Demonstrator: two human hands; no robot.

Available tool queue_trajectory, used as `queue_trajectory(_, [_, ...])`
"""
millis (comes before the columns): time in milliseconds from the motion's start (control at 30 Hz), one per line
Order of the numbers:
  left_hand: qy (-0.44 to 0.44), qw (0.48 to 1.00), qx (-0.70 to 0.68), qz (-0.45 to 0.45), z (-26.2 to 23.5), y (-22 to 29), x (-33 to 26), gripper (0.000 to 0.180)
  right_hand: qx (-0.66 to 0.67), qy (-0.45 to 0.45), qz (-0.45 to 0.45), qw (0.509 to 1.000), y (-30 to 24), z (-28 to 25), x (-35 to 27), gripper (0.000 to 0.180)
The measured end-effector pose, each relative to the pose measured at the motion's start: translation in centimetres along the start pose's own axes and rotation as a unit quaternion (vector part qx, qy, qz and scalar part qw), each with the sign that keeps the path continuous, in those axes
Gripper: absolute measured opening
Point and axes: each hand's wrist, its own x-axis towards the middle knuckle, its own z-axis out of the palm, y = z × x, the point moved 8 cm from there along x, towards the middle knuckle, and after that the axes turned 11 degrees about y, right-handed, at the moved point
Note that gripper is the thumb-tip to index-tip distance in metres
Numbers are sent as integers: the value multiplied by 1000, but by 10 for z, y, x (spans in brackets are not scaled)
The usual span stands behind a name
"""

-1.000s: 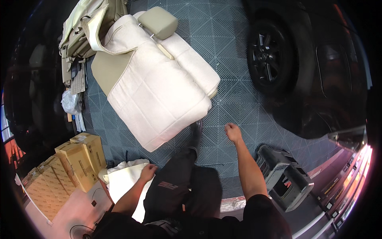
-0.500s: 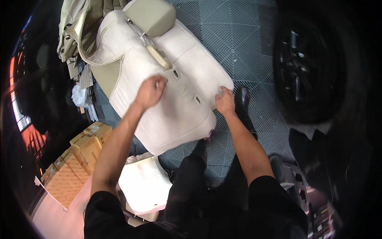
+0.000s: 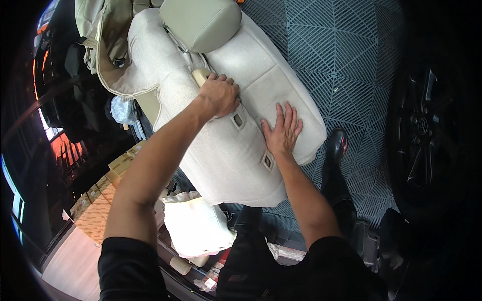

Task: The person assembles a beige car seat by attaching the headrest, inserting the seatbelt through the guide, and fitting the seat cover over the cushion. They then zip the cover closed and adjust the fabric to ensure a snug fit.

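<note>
A cream fabric car seat back (image 3: 221,165) lies across the middle, two parts side by side. My left hand (image 3: 221,95) is closed over a beige plastic piece (image 3: 201,76) in the seam between the parts; its fingers hide the piece's lower end. With fingers spread, my right hand (image 3: 283,130) rests flat on the seat's right part (image 3: 271,75). A beige headrest (image 3: 203,25) sits at the far end, on metal posts. Below my left hand, two small framed slots (image 3: 238,121) show in the fabric. Beige cover material (image 3: 113,55) is bunched at the far left.
Grey-blue ribbed floor tiles (image 3: 331,55) lie beyond the seat. A black car wheel (image 3: 422,130) stands at the right. My black shoe (image 3: 335,150) is beside the seat. Cardboard boxes (image 3: 95,213) and a white cushion-like piece (image 3: 196,226) are at the lower left.
My left hand has moved away from me and closed over the beige plastic piece. My right hand has gone from the seat's edge to lie flat on its right part. The view has shifted closer.
</note>
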Motion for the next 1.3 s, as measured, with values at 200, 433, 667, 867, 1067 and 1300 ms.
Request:
queue_trajectory(200, [194, 973, -80, 97, -19, -34, -37, 46, -14, 39, -26, 999, 3, 7, 4, 75])
queue_trajectory(433, [173, 979, -57, 93, -27, -33, -41, 54, -40, 61, -32, 997, 2, 9, 8, 78])
queue_trajectory(667, [176, 972, -117, 100, -16, -23, -29, 49, -57, 56, -51, 996, -51, 18, 54, 89])
queue_trajectory(867, [127, 981, -125, 76, -12, -32, -32, 49, -67, 105, -105, 987, -41, 50, 79, 103])
queue_trajectory(1067, [242, 956, -149, 74, -49, -71, -167, 33, -92, 85, -131, 983, -22, 45, 112, 105])
queue_trajectory(1300, [413, 887, -202, -47, -13, -136, -344, 27, -176, 160, -152, 959, -82, 47, 61, 103])
